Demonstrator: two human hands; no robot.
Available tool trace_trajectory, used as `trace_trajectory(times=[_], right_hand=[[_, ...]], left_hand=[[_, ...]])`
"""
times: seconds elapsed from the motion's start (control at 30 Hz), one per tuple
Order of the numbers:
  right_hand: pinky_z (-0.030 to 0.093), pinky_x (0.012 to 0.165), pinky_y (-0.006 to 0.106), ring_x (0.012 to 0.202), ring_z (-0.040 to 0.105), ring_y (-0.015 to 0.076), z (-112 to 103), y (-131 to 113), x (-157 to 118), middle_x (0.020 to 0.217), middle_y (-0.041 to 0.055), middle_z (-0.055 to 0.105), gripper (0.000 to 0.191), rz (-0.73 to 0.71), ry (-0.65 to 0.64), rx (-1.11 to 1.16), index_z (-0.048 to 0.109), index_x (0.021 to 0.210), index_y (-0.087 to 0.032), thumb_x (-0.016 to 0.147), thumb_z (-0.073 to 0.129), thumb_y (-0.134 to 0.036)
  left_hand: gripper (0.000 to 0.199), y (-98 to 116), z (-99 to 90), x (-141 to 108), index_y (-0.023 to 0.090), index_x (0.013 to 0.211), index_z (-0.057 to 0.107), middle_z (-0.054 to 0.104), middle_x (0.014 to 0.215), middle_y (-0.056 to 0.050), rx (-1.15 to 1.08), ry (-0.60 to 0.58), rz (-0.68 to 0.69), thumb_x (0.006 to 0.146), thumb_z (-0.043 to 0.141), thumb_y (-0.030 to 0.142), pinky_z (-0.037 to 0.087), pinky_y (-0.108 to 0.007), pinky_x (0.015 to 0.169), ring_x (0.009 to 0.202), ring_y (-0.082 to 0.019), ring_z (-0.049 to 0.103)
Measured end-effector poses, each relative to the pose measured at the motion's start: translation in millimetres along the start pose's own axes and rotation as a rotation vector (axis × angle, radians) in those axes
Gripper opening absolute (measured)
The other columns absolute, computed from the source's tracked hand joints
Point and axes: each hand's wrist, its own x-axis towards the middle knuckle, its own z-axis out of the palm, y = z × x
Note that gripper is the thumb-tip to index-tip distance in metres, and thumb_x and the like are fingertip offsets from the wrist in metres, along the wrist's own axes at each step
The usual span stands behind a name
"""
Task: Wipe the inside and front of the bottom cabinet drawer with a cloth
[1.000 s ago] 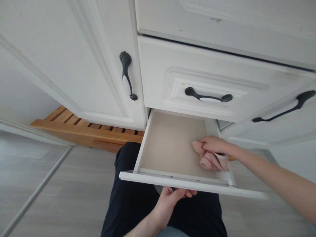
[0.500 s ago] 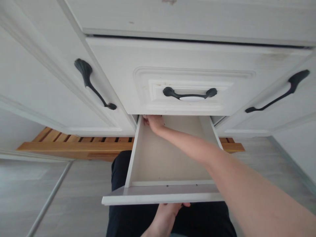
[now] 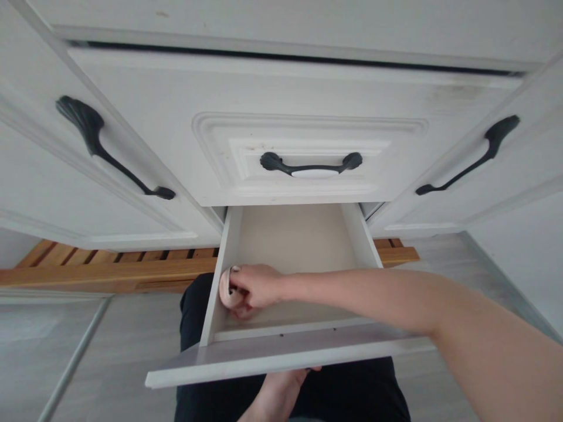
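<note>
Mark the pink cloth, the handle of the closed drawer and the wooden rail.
Pink cloth (image 3: 229, 297): head view, on its bunched part left of the fingers.
Drawer handle (image 3: 315, 173): head view, on its white middle section.
Wooden rail (image 3: 105, 273): head view, on its long front face.

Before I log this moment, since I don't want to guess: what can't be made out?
Left hand, most fingers: head view, behind the drawer front.
Pink cloth, full shape: head view, covered by the right hand.
Open drawer, back end: head view, hidden by the upper drawer.
</note>
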Motion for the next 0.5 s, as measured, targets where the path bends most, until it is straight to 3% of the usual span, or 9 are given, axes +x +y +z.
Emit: trace_trajectory(times=[0.13, 0.23, 0.37, 0.43, 0.5], right_hand=[[0.036, 0.060, 0.027, 0.098, 0.059, 0.0179, -4.2, -19.5, -14.8, 0.111, 0.0030, 0.063, 0.013, -0.232, -0.146, -0.031, 0.062, 0.098, -0.024, 0.088, 0.053, -0.022], [0.038, 0.064, 0.031, 0.099, 0.057, 0.0214, -30.8, -17.7, -11.2, 0.109, 0.0049, 0.063, 0.014, -0.259, -0.071, -0.251, 0.065, 0.092, -0.024, 0.093, 0.051, -0.025], [0.038, 0.096, 0.042, 0.114, 0.051, 0.0250, -67.7, 14.9, 15.6, 0.112, 0.0111, 0.063, 0.042, -0.301, 0.259, -0.556, 0.064, 0.095, -0.018, 0.102, 0.023, -0.024], [0.034, 0.104, 0.040, 0.120, 0.049, 0.0236, -79.0, 41.7, 33.2, 0.117, 0.0116, 0.063, 0.042, -0.270, 0.287, -0.488, 0.062, 0.103, -0.017, 0.103, 0.022, -0.031], [0.037, 0.101, 0.038, 0.120, 0.050, 0.0236, -84.0, 68.0, 48.8, 0.120, 0.0112, 0.063, 0.034, -0.100, 0.256, -0.335, 0.061, 0.106, -0.018, 0.101, 0.032, -0.035]], left_hand=[[0.029, -3.7, -0.8, -2.3, 0.021, 0.066, 0.076, 0.074, 0.075, 0.001, -0.031, 0.040, 0.014, 0.052, 0.093, 0.041, 0.051, -0.025, 0.072, 0.076, -0.015, 0.063], [0.032, -8.4, -7.9, -0.6, 0.019, 0.071, 0.076, 0.073, 0.079, -0.001, -0.003, 0.019, 0.022, 0.056, 0.091, 0.043, 0.052, -0.027, 0.076, 0.081, -0.016, 0.063], [0.029, -14.3, -18.2, 3.0, 0.017, 0.072, 0.074, 0.071, 0.079, -0.002, 0.005, -0.080, 0.022, 0.062, 0.087, 0.041, 0.049, -0.025, 0.077, 0.080, -0.015, 0.059], [0.027, -14.2, -18.8, 2.9, 0.017, 0.073, 0.073, 0.069, 0.079, -0.001, -0.007, -0.074, 0.008, 0.062, 0.087, 0.037, 0.049, -0.023, 0.076, 0.079, -0.013, 0.058], [0.024, -12.7, -17.4, 1.7, 0.018, 0.076, 0.072, 0.068, 0.080, 0.000, -0.009, -0.049, 0.005, 0.064, 0.085, 0.035, 0.048, -0.023, 0.078, 0.079, -0.012, 0.058]])
